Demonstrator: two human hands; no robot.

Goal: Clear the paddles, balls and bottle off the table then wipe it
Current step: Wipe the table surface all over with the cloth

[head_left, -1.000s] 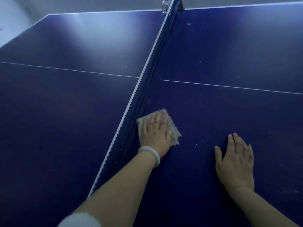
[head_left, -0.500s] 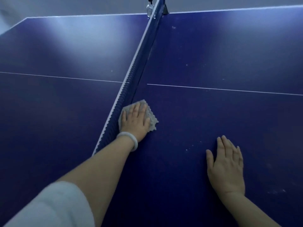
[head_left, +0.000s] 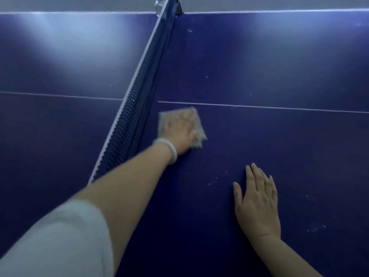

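1. The cloth (head_left: 196,126), a pale grey square, lies flat on the dark blue table (head_left: 279,136), just beside the net (head_left: 139,108) on its right side and just short of the white centre line (head_left: 259,106). No paddles, balls or bottle show on the table in this view, so I judge the clearing done and the wiping under way.

2. The left hand (head_left: 180,130) lies on top of the cloth with its fingers laid flat, pressing it down rather than pinching it. It is blurred, so I cannot tell exactly how each finger sits. Because nothing clamps the cloth, it could bunch or slide out from under the palm if the pressure eases during a stroke.

3. The cloth's left edge is very near the base of the net. A stroke toward the net could catch the cloth or the fingers in the mesh, or tug the net on its clamp (head_left: 159,6) at the far edge.

4. The bracelet (head_left: 169,149) on the left wrist sits close above the table and could knock or scrape it if the wrist drops.

5. The right hand (head_left: 257,204) rests spread and flat on the table, well to the right of the net, holding nothing. Pale specks (head_left: 216,177) lie between this hand and the cloth; the resting hand could hide dirt, so its patch may be missed.

6. The half of the table left of the net may also go unwiped.
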